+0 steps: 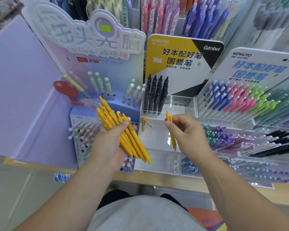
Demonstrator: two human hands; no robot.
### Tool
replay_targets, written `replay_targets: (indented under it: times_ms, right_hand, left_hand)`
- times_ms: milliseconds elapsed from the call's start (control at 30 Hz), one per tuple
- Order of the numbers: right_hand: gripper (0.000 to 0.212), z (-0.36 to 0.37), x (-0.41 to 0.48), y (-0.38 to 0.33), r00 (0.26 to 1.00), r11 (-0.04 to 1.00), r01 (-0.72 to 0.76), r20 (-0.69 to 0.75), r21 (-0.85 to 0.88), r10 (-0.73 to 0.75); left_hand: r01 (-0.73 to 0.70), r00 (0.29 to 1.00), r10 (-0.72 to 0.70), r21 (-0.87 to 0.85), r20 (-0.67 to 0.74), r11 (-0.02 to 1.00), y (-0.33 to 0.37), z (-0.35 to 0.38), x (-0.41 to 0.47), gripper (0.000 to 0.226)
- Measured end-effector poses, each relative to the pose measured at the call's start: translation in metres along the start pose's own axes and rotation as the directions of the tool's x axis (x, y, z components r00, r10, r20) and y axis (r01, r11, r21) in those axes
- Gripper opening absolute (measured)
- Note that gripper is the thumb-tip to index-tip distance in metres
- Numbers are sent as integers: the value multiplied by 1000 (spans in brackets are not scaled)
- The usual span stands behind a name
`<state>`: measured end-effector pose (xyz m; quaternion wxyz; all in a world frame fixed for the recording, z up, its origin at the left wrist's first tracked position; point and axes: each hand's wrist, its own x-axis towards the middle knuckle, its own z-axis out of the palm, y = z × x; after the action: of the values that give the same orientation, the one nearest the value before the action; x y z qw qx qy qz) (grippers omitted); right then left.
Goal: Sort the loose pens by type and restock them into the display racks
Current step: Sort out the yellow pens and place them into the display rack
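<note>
Yellow pens [123, 135]: bundle sat centre frame, your left hand [107, 147] curled tight round it, tips toward lower right. Your right hand [187, 132] pinched single yellow pen [171, 130] between thumb and fingers, tip down, over clear acrylic rack [158, 140]. Lone racked pen [143, 125] stood at rack's left edge, below black pens [155, 94]. Step seemed slotting: you needed pen upright, tip aimed just beside racked one, bundle held clear.
</note>
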<state>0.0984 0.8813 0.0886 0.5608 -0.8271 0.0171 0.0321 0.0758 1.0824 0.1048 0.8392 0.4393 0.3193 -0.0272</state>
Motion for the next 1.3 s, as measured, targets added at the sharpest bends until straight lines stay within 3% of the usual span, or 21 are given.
replay_targets:
  times_ms: [133,233,400,500,667,933,1300]
  right_hand:
    - [3,0,5,-1,1000,999,28,-5,31,-28]
    - [15,1,7,-2,999,998,46,9,42,-46]
    - [12,6,6,2,1000,998,2,2,62,-2]
    - [16,13,2,5,1000,998,9,10,57,-10]
    - [4,26,-3,9,996,990,76,-32,-120,-81]
    - [11,43,-6,-9,958,858,229,-49,-460,-283]
    - [12,59,-1,-12,976,781,184,17,-597,-218]
  left_hand:
    - [-16,1000,15,8,22,1000,0,-2,-2,25]
    - [-18,999,17,13,41,1000,1,-5,-2,25]
    - [-34,998,32,35,50,999,4,-8,0,33]
    - [-51,998,49,46,40,998,5,-12,1,27]
    - [-60,998,59,29,28,998,7,-19,1,20]
    - [-11,997,9,29,74,1000,16,-32,6,18]
    - [46,990,-51,45,130,998,19,-38,12,31]
